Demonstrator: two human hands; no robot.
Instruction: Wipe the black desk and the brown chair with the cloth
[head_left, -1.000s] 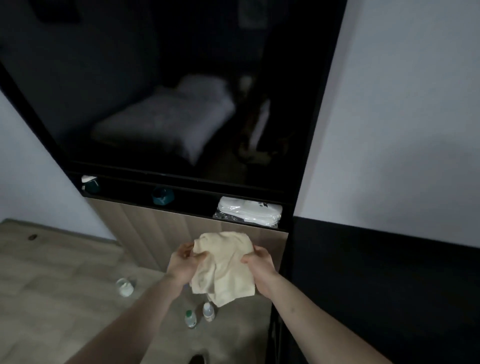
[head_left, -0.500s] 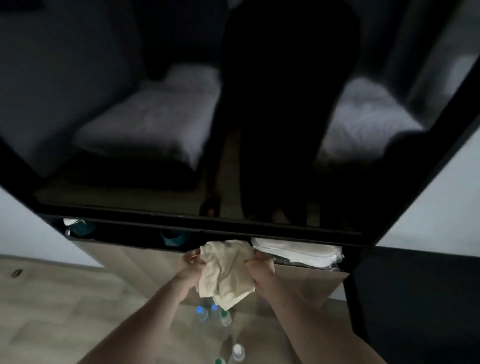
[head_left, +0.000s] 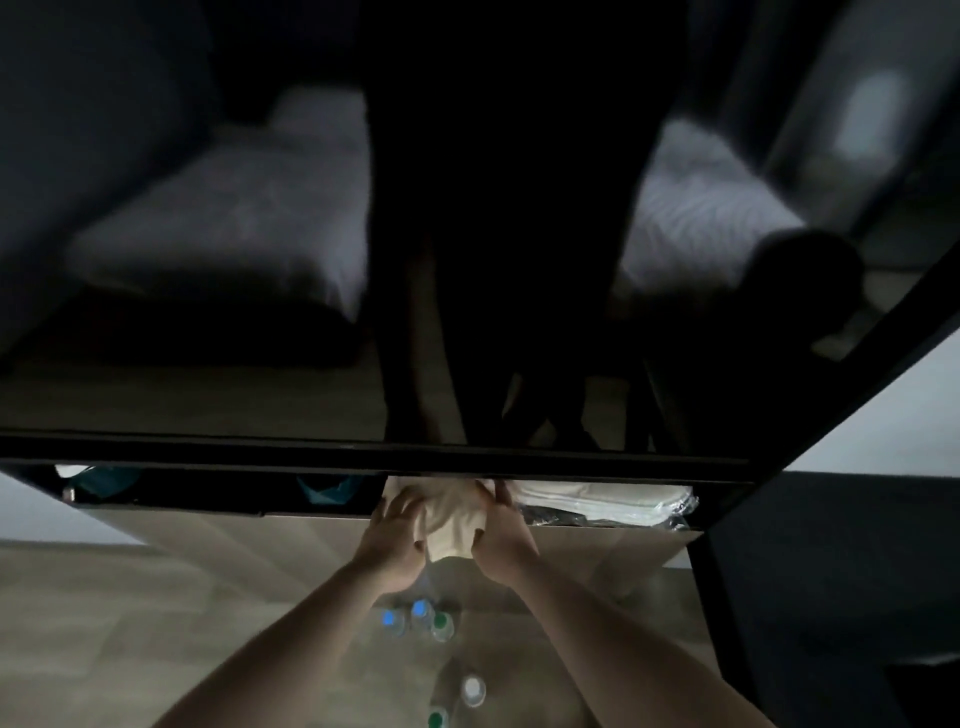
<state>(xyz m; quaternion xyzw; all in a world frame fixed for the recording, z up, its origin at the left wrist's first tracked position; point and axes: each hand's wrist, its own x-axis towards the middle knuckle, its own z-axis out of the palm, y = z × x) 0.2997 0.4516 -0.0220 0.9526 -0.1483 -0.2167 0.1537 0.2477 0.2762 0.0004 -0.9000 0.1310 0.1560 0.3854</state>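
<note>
A cream cloth (head_left: 453, 519) is bunched between both of my hands, right at the open shelf slot under a glossy black panel (head_left: 208, 270). My left hand (head_left: 392, 540) grips its left side and my right hand (head_left: 501, 538) its right side. The cloth's top edge touches or sits just under the panel's black lower rail (head_left: 260, 457). A flat black surface (head_left: 831, 571) lies at the lower right; I cannot tell whether it is the desk. No brown chair is in view.
Folded white towels in clear plastic (head_left: 608, 501) lie in the slot right of the cloth. Teal objects (head_left: 330, 488) sit further left in it. Several capped bottles (head_left: 421, 618) stand on the wooden floor below my arms. The glossy panel reflects beds.
My hands have carried the cloth up and forward to the shelf slot and bunched it tighter. The view has swung left, so the panel now fills the frame.
</note>
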